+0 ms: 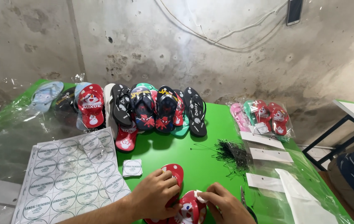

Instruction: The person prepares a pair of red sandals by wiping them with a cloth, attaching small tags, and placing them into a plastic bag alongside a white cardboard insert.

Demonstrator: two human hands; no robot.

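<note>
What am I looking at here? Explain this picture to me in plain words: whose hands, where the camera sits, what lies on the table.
The camera sits on a person's head and looks down at their own bare hands. The left hand presses a small red sandal; the right hand holds a white sticker against a second red sandal. On the green table lie sticker sheets, a row of children's sandals, bagged sandals, black plastic ties and white cards.
</note>
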